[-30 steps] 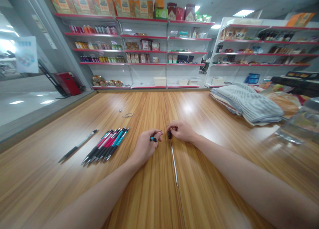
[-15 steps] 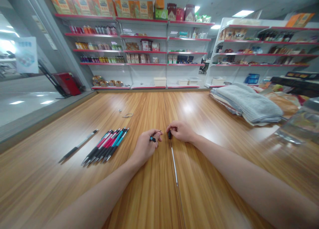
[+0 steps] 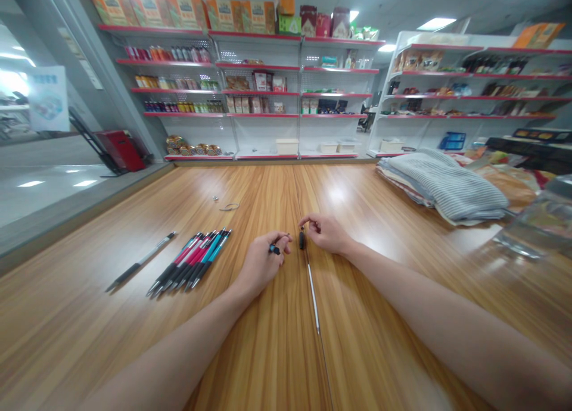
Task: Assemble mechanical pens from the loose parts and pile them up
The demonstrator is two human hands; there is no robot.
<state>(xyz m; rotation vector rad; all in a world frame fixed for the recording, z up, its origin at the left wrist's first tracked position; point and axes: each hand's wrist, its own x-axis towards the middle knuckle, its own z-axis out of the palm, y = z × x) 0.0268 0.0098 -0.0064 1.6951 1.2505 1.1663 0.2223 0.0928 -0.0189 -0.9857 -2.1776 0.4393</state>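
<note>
My left hand (image 3: 264, 259) is closed around a short black pen part with a bluish end (image 3: 274, 249); the rest of that piece is hidden by the fingers. To its right, a black pen grip piece (image 3: 301, 239) rests on the table near the seam. My right hand (image 3: 326, 233) is beside this piece, index finger stretched over its far end and the other fingers curled; whether the fingertip touches it I cannot tell. A slim white pen refill (image 3: 313, 298) lies along the seam, nearer to me.
On the left lie a row of red, blue and black pens (image 3: 192, 262) and a single grey-black pen (image 3: 140, 262). A small wire loop (image 3: 229, 207) and a tiny metal bit (image 3: 215, 198) sit farther back. Folded striped cloth (image 3: 447, 184) and a clear container (image 3: 536, 220) stand right.
My right hand has loosened from the black grip piece and shifted slightly up, so more of the piece shows. My left hand stays where it was.
</note>
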